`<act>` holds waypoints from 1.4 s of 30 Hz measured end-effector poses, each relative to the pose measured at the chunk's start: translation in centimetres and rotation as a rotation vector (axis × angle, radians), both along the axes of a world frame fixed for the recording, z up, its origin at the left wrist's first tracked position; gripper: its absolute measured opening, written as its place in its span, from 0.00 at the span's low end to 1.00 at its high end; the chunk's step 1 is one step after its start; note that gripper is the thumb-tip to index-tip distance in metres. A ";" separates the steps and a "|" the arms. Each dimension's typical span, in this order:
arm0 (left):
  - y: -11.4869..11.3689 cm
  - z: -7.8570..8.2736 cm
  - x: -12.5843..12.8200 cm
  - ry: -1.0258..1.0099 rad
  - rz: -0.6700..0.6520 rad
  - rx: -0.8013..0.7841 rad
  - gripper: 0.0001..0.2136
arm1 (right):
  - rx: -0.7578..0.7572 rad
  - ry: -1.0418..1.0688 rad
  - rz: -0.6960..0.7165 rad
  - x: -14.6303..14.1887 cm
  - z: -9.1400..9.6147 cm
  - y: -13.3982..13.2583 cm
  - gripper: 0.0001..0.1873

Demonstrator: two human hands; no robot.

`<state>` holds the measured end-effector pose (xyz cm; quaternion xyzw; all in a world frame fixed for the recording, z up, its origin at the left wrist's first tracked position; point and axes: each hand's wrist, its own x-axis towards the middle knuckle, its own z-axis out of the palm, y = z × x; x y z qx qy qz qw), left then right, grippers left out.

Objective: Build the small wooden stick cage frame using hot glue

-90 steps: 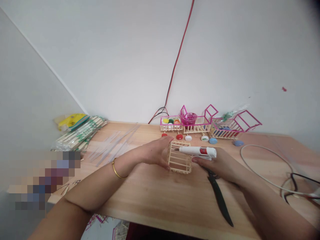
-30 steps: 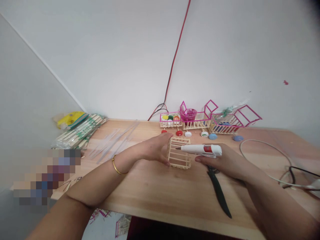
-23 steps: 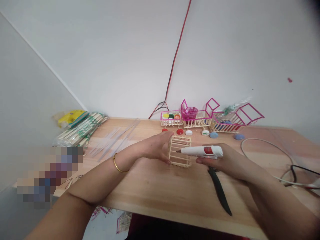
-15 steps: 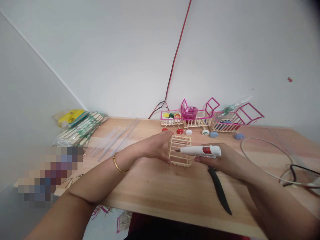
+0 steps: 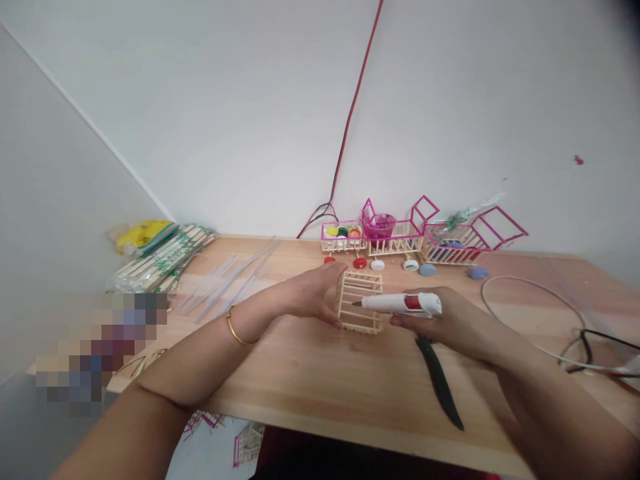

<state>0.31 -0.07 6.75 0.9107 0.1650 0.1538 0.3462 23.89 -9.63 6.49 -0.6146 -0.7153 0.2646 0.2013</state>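
Observation:
My left hand (image 5: 320,295) grips the left side of a small open frame of thin wooden sticks (image 5: 367,329), thumb and fingers at its near and far corners. The frame rests on the table. My right hand (image 5: 435,317) is closed around a white glue gun (image 5: 390,303) with a red patch on its side. Its dark nozzle points left, over the bars of the frame; whether it touches a stick I cannot tell. Just below my right hand lies a dark knife-shaped blade (image 5: 441,387), its upper end partly hidden by the hand.
Stick carts with pink rails (image 5: 395,245) and bottle-cap wheels stand along the wall. Clear glue sticks (image 5: 225,283) and packs of wooden sticks (image 5: 165,257) lie at the left. A pale cable (image 5: 493,320) loops at the right. The table's front edge (image 5: 320,427) is near me.
The glue gun's nozzle has shifted very slightly down and to the right. My left hand and the stick frame look the same.

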 end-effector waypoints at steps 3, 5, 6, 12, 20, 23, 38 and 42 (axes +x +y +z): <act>0.2 -0.2 -0.2 0.011 0.016 0.014 0.34 | -0.003 -0.002 -0.007 0.2 0.2 -0.2 0.14; 0.3 -0.4 -0.3 0.022 0.030 0.017 0.34 | -0.009 -0.009 -0.010 0.3 0.4 -0.3 0.15; 0.3 -0.5 -0.3 0.027 0.036 0.017 0.35 | -0.015 -0.014 -0.009 0.4 0.4 -0.3 0.16; 0.3 -0.4 -0.1 0.013 0.020 0.018 0.34 | -0.069 0.021 0.043 0.2 0.0 -0.4 0.14; 0.2 -0.3 -0.1 0.027 0.039 0.021 0.35 | -0.068 0.035 0.062 -0.1 -0.1 -0.4 0.14; 0.1 -0.2 -0.1 0.022 0.022 0.007 0.34 | -0.060 0.030 0.055 -0.2 0.0 -0.4 0.14; 0.2 -0.4 -0.1 0.008 0.008 0.030 0.35 | -0.043 -0.020 0.071 0.6 -0.2 -0.6 0.16; 0.4 -0.7 -0.2 0.004 0.036 0.053 0.35 | -0.025 0.000 -0.116 1.4 -0.1 -0.5 0.18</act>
